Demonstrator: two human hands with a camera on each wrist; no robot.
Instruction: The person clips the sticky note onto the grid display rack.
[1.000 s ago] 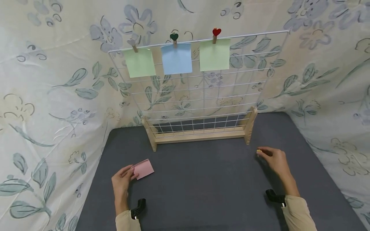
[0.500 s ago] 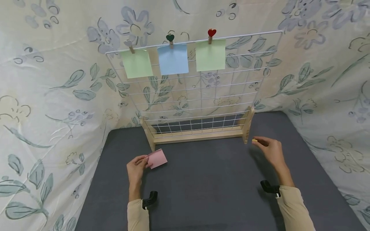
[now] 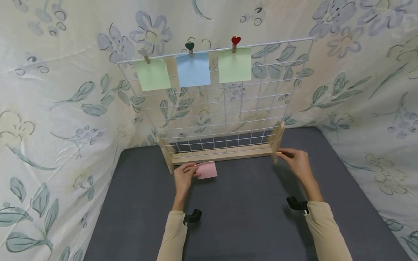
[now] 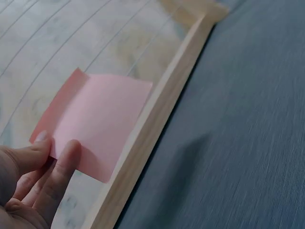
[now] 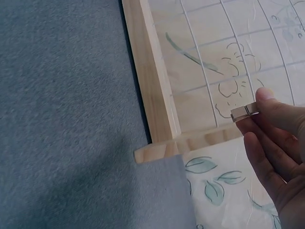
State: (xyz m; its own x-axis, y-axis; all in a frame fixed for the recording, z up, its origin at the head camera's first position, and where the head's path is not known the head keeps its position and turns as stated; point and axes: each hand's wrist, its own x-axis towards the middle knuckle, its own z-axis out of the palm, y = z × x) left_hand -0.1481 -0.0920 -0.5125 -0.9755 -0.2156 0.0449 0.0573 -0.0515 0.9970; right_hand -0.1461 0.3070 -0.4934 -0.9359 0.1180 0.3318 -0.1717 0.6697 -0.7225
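My left hand (image 3: 183, 178) pinches a pink sticky note (image 3: 207, 170) by its left edge, just in front of the rack's wooden base (image 3: 225, 154). In the left wrist view the note (image 4: 105, 121) has a folded strip along the pinched side. My right hand (image 3: 298, 164) is at the rack's right foot, pinching a small wooden clothespin (image 5: 243, 112) between thumb and fingers; a bit of yellow shows on it in the head view. On the white wire grid's top bar hang a green note (image 3: 152, 75), a blue note (image 3: 193, 70) and another green note (image 3: 234, 66).
Heart-topped clothespins hold the hanging notes: a grey one (image 3: 145, 56), a dark green one (image 3: 190, 49) and a red one (image 3: 234, 44). The rack stands at the back of a dark table (image 3: 241, 210). Floral fabric (image 3: 58, 119) surrounds the table.
My left hand has carried the pink note rightward and forward to the rack's base. My right hand, with the clothespin, has moved forward and left to the rack's right foot.
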